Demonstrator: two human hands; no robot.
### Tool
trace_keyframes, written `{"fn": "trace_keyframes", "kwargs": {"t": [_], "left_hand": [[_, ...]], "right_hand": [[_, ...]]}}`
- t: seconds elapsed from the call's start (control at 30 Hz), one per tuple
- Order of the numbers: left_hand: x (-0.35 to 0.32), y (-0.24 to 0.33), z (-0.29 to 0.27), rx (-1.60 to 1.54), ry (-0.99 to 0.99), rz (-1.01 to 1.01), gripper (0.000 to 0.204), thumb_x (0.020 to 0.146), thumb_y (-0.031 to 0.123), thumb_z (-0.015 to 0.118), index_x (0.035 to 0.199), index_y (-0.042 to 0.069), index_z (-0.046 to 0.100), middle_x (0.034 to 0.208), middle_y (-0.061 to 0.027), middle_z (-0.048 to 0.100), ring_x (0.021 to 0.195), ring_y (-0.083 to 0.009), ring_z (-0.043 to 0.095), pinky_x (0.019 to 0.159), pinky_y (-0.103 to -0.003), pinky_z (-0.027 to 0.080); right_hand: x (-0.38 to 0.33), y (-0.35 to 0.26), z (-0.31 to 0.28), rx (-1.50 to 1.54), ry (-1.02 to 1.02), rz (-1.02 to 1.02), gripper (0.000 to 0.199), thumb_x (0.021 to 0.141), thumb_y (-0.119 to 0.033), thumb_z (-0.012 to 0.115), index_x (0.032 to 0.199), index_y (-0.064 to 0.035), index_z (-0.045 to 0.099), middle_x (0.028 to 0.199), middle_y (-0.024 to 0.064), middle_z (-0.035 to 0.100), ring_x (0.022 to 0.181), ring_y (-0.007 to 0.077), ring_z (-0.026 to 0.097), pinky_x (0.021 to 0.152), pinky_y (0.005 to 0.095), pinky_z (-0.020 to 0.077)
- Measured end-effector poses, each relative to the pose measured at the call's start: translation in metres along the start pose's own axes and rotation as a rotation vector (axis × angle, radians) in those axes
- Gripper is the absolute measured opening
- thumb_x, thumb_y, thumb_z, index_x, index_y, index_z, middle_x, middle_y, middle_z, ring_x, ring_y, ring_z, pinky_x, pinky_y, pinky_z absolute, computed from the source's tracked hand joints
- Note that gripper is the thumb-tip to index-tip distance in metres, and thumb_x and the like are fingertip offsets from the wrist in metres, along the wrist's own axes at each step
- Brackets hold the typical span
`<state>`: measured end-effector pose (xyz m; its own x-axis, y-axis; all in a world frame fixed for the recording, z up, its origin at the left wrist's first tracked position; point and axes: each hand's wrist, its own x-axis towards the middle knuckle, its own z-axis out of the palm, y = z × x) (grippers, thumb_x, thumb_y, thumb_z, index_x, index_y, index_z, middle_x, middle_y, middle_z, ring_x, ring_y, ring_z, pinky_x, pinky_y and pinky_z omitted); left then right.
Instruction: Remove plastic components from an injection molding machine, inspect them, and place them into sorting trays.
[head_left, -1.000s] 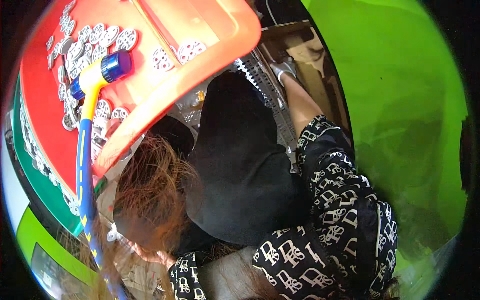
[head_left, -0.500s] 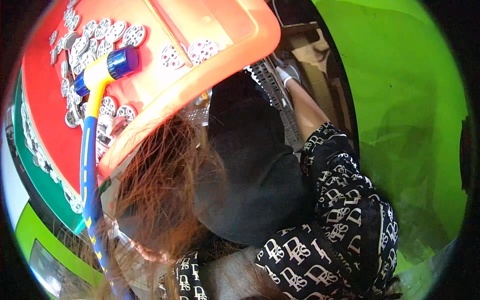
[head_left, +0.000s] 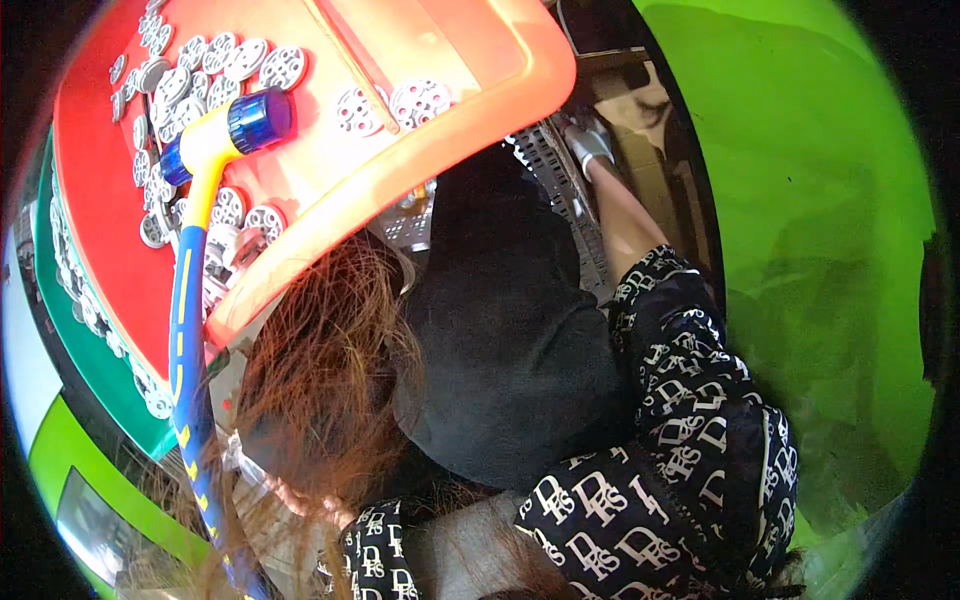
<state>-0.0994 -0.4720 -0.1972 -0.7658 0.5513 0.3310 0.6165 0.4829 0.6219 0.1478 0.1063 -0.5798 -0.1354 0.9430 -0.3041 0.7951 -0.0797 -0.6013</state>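
My right arm reaches forward along the right side of my dark-trousered legs. My right hand [head_left: 590, 140], with white material around it, is down beside a grey perforated crate-like edge [head_left: 560, 190] and brown cardboard [head_left: 640, 120]; its fingers are not clear. Low on the left, my left hand [head_left: 305, 503] shows partly behind strands of reddish-brown hair. It is near a whitish, shiny piece [head_left: 240, 460], and its fingers are hidden. A mallet [head_left: 206, 150] with a yellow head, blue faces and a blue-yellow handle extends over the red tray [head_left: 110, 260].
Several grey round discs with holes [head_left: 283, 68] lie on the red tray, many piled at its left. Below sits a green tray [head_left: 90, 345] with more discs. A bright green surface [head_left: 820, 250] fills the right side. Black-trousered legs [head_left: 510, 350] occupy the middle.
The view has shifted slightly, so the tray, mallet and discs appear a little farther right. Both hands stay in nearly the same places.
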Motion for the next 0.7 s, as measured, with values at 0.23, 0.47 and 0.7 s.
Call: {"fn": "trace_keyframes", "kwargs": {"t": [0.23, 0.47, 0.7], "left_hand": [[-0.007, 0.001, -0.006, -0.089, 0.086, -0.206, 0.076, 0.084, 0.052, 0.047, 0.134, 0.0, 0.024, 0.142, -0.0205, 0.02, 0.131, -0.0326, 0.02, 0.108, -0.046, 0.012], [0.001, 0.015, -0.004, 0.066, -0.017, 0.046, 0.075, 0.084, 0.051, 0.047, 0.134, 0.0, 0.023, 0.142, -0.021, 0.019, 0.131, -0.0331, 0.021, 0.108, -0.046, 0.013], [0.006, 0.017, -0.003, -0.006, -0.037, 0.119, 0.072, 0.085, 0.047, 0.046, 0.134, -0.001, 0.023, 0.142, -0.0221, 0.018, 0.131, -0.0335, 0.02, 0.108, -0.046, 0.014]], "right_hand": [[0.008, -0.017, 0.003, -0.18, -0.203, -0.156, 0.031, 0.08, -0.031, 0.052, 0.097, -0.0076, 0.061, 0.1, 0.0156, 0.061, 0.099, 0.0298, 0.055, 0.084, 0.0385, 0.0421], [0.023, -0.023, 0.012, -0.248, -0.242, -0.15, 0.034, 0.081, -0.035, 0.049, 0.1, -0.0085, 0.06, 0.102, 0.016, 0.061, 0.1, 0.0306, 0.055, 0.085, 0.0387, 0.0419], [0.035, -0.016, 0.016, -0.277, -0.252, -0.147, 0.038, 0.082, -0.038, 0.047, 0.102, -0.0094, 0.06, 0.104, 0.0163, 0.06, 0.1, 0.0313, 0.055, 0.085, 0.0388, 0.0417]]}}
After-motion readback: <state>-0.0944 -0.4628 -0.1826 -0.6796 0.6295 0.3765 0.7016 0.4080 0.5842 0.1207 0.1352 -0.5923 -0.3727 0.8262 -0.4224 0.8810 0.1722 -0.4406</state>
